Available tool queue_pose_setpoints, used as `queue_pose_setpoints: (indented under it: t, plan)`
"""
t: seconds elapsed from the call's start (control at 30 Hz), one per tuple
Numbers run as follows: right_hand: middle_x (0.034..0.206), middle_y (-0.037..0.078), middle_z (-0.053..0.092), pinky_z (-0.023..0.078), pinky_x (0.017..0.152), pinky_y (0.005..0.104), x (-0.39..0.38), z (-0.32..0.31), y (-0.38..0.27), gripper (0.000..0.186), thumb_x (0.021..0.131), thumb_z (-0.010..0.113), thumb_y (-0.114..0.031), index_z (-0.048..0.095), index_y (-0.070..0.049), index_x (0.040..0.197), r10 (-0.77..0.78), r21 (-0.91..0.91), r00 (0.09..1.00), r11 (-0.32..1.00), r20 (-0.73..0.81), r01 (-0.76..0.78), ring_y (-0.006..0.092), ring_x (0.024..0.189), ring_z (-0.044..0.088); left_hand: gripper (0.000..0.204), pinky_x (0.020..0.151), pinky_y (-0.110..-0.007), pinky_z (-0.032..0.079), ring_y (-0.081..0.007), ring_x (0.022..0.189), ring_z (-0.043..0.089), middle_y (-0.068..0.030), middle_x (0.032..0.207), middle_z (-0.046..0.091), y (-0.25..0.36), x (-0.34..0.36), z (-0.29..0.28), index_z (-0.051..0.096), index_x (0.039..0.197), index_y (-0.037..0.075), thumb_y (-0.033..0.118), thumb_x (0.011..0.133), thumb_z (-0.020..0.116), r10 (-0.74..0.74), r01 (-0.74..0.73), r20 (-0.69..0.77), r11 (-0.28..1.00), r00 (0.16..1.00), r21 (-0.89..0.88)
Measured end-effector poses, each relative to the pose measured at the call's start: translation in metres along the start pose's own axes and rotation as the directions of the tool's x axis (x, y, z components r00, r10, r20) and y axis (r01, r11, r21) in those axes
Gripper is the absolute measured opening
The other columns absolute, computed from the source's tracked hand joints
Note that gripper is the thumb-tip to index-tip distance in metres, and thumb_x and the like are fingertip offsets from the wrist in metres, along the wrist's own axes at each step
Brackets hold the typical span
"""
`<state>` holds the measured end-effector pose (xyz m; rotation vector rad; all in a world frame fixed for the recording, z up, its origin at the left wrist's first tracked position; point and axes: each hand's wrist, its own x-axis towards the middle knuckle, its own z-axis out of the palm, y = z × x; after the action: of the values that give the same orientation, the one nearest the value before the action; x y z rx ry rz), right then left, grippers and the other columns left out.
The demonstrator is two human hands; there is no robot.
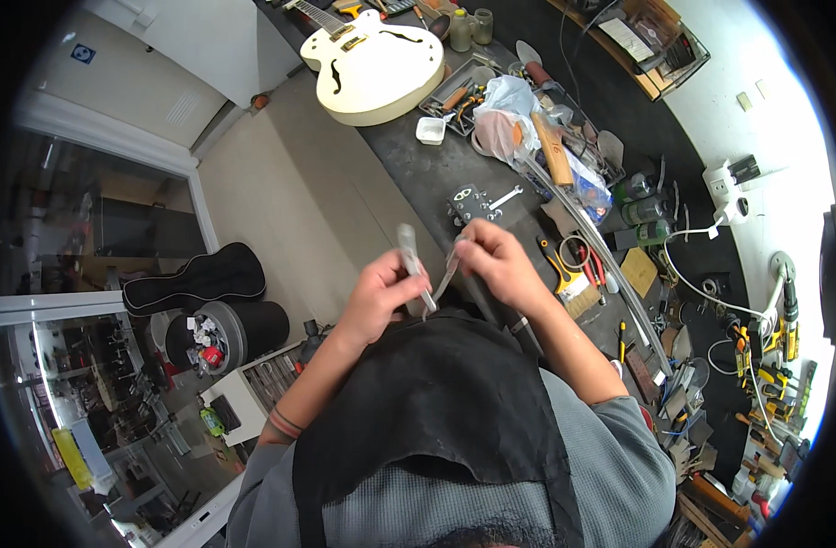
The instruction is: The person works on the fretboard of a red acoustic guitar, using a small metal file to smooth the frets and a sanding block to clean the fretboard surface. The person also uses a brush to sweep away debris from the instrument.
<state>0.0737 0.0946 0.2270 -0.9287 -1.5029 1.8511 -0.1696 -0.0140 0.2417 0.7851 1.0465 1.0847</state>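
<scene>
In front of our black apron (427, 393), our left hand (381, 292) grips a pale slim tool (407, 241); just beside it, our right hand (502, 265) pinches a blurred strip (451, 272). Beyond, on the surface (407, 169), we see a wrench (506, 196), then a cream guitar (381, 82).

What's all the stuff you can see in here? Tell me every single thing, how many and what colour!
guitar: one, cream, on the bench's far end
workbench: one, black, top to right
small dish: one, white, near the guitar
wrench: one, silver, on the bench
bottles: at least three, greenish, bench's right side
instrument case: one, black, left
bin: one, black, below the case
other tools: too jumbled to count, mixed colours, right
pale stick: one, whitish, in the left hand
thin strip: one, greyish, in the right hand
apron: one, black, on the person
left hand: one, bare, middle
right hand: one, bare, middle
</scene>
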Motion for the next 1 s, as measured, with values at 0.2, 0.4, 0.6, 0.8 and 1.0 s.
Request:
queue_pose_setpoints:
  t: [0.2, 0.4, 0.6, 0.8, 1.0]
  plan:
    - [0.089, 0.002, 0.059, 0.048, 0.084, 0.0343, -0.006, 0.007, 0.002, 0.022, 0.118, 0.067, -0.023, 0.061, -0.009, 0.102, 0.061, 0.430, 0.998, 0.901, 0.000, -0.055, 0.0168, 0.087, 0.059, 0.016, 0.101, -0.042, 0.063, -0.0240, 0.107, 0.078, -0.0116, 0.120, 0.075, 0.017, -0.011, 0.012, 0.067, 0.124, 0.001, 0.009, 0.115, 0.078, 0.451, -0.462, -0.282, 0.886, 0.847, 0.032]
    - [0.096, 0.003, 0.056, 0.048, 0.083, 0.0358, -0.024, 0.053, -0.006, 0.022, 0.119, 0.067, -0.022, 0.061, -0.008, 0.103, 0.143, 0.702, 0.988, 0.710, -0.061, -0.060, 0.0175, 0.089, 0.055, 0.021, 0.094, -0.034, 0.063, -0.0242, 0.109, 0.082, -0.0140, 0.119, 0.080, 0.028, -0.024, 0.021, 0.069, 0.121, -0.001, 0.000, 0.108, 0.085, 0.731, -0.684, -0.233, 0.682, 0.641, 0.260]
    - [0.095, 0.001, 0.055, 0.049, 0.085, 0.0366, -0.041, 0.067, -0.022, 0.019, 0.119, 0.066, -0.021, 0.063, -0.008, 0.106, 0.034, 0.637, 0.970, 0.759, -0.243, 0.133, 0.0161, 0.089, 0.055, 0.026, 0.095, -0.041, 0.067, -0.0257, 0.108, 0.082, -0.0160, 0.126, 0.078, 0.029, -0.053, 0.012, 0.075, 0.123, 0.000, 0.000, 0.103, 0.091, 0.817, -0.726, -0.143, 0.565, 0.559, 0.391]
    - [0.096, 0.002, 0.060, 0.049, 0.090, 0.0365, -0.062, 0.131, -0.031, 0.018, 0.120, 0.065, -0.021, 0.066, -0.005, 0.113, -0.037, 0.585, 0.947, 0.778, -0.319, 0.228, 0.0174, 0.092, 0.058, 0.041, 0.099, -0.047, 0.064, -0.0310, 0.116, 0.083, -0.0049, 0.127, 0.069, 0.051, -0.080, -0.024, 0.075, 0.117, 0.010, 0.010, 0.087, 0.104, 0.878, -0.638, 0.477, -0.343, 0.044, 0.690]
    - [0.094, 0.002, 0.064, 0.046, 0.089, 0.0349, -0.086, 0.202, -0.030, 0.024, 0.119, 0.068, -0.026, 0.068, -0.007, 0.103, -0.004, 0.529, 0.947, 0.828, -0.321, 0.184, 0.0171, 0.089, 0.059, 0.038, 0.116, -0.056, 0.045, -0.0280, 0.125, 0.081, -0.0002, 0.126, 0.074, 0.062, -0.140, -0.063, 0.074, 0.113, 0.016, 0.018, 0.089, 0.103, 0.816, -0.418, 0.557, -0.457, 0.153, 0.785]
